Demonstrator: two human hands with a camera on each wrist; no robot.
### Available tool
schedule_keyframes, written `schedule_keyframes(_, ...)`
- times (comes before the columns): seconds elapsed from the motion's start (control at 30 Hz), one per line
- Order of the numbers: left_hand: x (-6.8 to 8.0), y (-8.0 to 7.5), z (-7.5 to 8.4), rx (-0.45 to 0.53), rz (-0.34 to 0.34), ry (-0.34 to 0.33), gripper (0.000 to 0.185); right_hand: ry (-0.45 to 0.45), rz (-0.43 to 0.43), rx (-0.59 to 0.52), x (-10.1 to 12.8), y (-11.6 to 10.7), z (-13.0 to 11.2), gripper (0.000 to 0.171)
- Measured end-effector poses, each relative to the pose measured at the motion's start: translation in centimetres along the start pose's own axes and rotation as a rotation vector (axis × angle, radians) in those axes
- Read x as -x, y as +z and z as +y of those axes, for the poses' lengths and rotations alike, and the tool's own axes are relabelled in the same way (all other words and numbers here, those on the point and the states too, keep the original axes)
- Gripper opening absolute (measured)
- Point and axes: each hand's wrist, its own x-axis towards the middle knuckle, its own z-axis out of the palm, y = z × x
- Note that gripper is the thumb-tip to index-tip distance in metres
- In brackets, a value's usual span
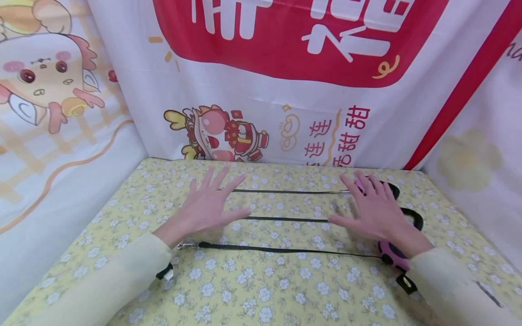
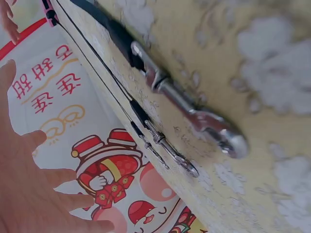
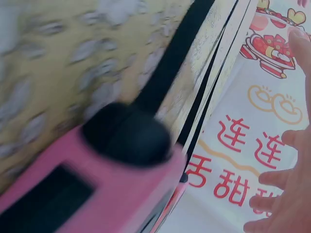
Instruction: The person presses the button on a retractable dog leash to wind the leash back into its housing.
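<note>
Three black leash straps (image 1: pixel 281 219) lie stretched left to right across the yellow floral tablecloth (image 1: pixel 261 290). My left hand (image 1: pixel 208 203) is spread flat, palm down, over their left ends and holds nothing. The nearest strap ends in a metal clip (image 1: pixel 187 246) by my left wrist, seen close up as the clip (image 2: pixel 204 121) in the left wrist view. My right hand (image 1: pixel 369 208) is spread open over the right ends, partly hiding a pink leash housing (image 1: pixel 359 183). A second pink housing (image 1: pixel 393 256) lies by my right wrist and fills the right wrist view (image 3: pixel 97 184).
Printed white and red banners (image 1: pixel 285 90) wall the table in at the back and on both sides. Black loop handles (image 1: pixel 413 217) stick out behind my right hand. Two thinner clips (image 2: pixel 170 150) lie beyond the near one.
</note>
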Motion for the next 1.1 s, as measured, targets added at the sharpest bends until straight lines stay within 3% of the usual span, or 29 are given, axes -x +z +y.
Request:
schedule_keyframes(0.27, 2.7, -0.6, -0.4, 0.083, 0.010, 0.017, 0.094, -0.035, 0.038, -0.105, 3.3, -0.9, 1.9, 0.109)
schedule_keyframes(0.5, 4.9, -1.0, -1.1, 0.272, -0.002, 0.012, 0.088, -0.078, 0.038, -0.354, 6.4, -1.4, 4.0, 0.093)
schedule_keyframes(0.67, 6.1, -1.0, -1.7, 0.472, -0.081, 0.022, 0.085, -0.011, 0.015, -0.440, 8.5, -1.2, 5.9, 0.078)
schedule_keyframes(0.77, 6.5, -0.8, -2.1, 0.529, -0.129, 0.042, 0.081, 0.059, -0.002, -0.490, 9.6, -0.6, 7.4, 0.069)
schedule_keyframes(0.97, 7.0, -0.5, -2.4, 0.537, -0.219, 0.076, 0.066, 0.180, -0.001, -0.514, 11.8, 0.5, 9.7, 0.053)
schedule_keyframes(1.1, 7.1, -0.3, -2.6, 0.510, -0.262, 0.066, 0.055, 0.190, -0.056, -0.475, 12.5, 0.9, 10.9, 0.045)
